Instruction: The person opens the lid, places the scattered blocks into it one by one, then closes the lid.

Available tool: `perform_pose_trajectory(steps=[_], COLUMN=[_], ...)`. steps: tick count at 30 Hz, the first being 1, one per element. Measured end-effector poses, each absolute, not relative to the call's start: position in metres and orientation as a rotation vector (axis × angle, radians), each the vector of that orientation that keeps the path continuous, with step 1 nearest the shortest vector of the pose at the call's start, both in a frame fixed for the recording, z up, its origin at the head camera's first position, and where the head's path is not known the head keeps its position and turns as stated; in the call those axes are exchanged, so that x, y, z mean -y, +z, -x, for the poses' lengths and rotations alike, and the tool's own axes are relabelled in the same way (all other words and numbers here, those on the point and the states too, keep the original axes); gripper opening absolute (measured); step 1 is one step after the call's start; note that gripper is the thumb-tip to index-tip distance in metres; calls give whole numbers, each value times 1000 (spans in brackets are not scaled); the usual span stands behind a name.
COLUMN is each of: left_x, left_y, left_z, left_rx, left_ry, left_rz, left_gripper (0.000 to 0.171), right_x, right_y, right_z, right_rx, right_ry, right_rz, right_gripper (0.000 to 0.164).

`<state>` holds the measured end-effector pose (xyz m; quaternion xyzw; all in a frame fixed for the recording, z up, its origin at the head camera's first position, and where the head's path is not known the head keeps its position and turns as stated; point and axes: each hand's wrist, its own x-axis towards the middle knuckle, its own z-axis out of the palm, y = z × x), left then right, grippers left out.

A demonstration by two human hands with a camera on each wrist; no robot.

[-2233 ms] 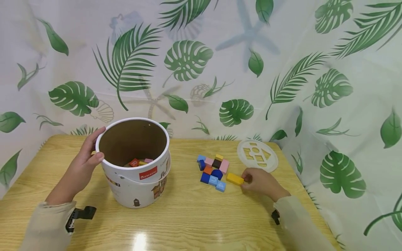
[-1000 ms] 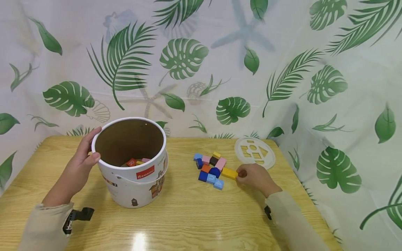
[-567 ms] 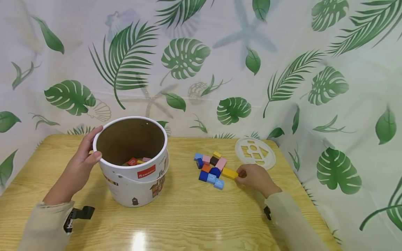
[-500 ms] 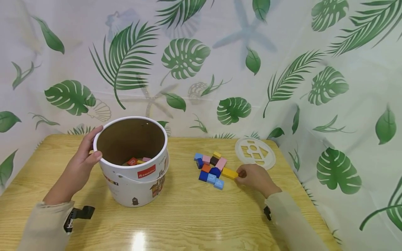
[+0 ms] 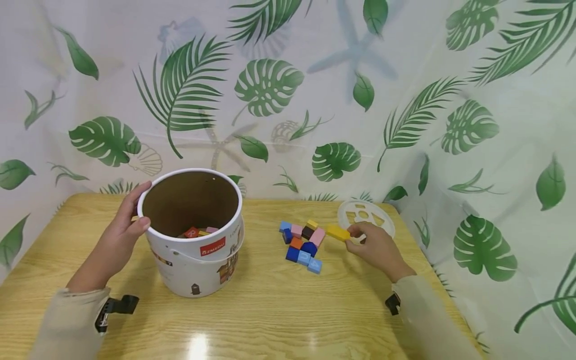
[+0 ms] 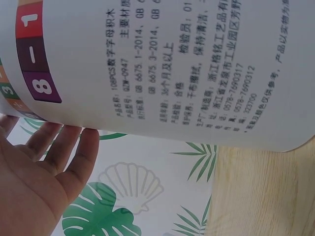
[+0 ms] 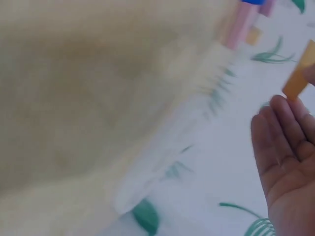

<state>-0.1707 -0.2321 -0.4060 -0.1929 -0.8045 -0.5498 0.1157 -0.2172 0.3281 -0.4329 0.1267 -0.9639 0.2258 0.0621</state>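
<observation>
While the left hand (image 5: 118, 232) gripped the bucket (image 5: 191, 270), the right hand (image 5: 378, 250), centre-right, pinched a probably light, stiff yellow block (image 5: 337, 232), best held endwise.

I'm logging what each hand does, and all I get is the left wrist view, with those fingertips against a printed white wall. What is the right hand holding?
Observer: The right hand pinches a long yellow block at one end.
Operator: And the thing the wall belongs to: is there anything inside?
Observer: Yes. The head view looks down into the white bucket, and a red block shows at the bottom among others.
Operator: What lies near the piece in the right hand?
Observer: Just to its left in the head view, a cluster of coloured blocks sits on the wood-grain table.
</observation>
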Motion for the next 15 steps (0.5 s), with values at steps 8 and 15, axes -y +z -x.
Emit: perform_pose_trajectory(steps=[8,15], left_x=[236,232], left_y=[-407,-404], left_z=[168,170], left_rx=[2346,2325], left_ry=[-1626,-1663], left_rz=[562,566], left_gripper=[67,66], right_x=[-259,-180], right_y=[-388,-351], right_z=[236,241], right_rx=[2649,2435], right_ry=[951,1073], right_rz=[-549,-853], right_gripper=[26,24])
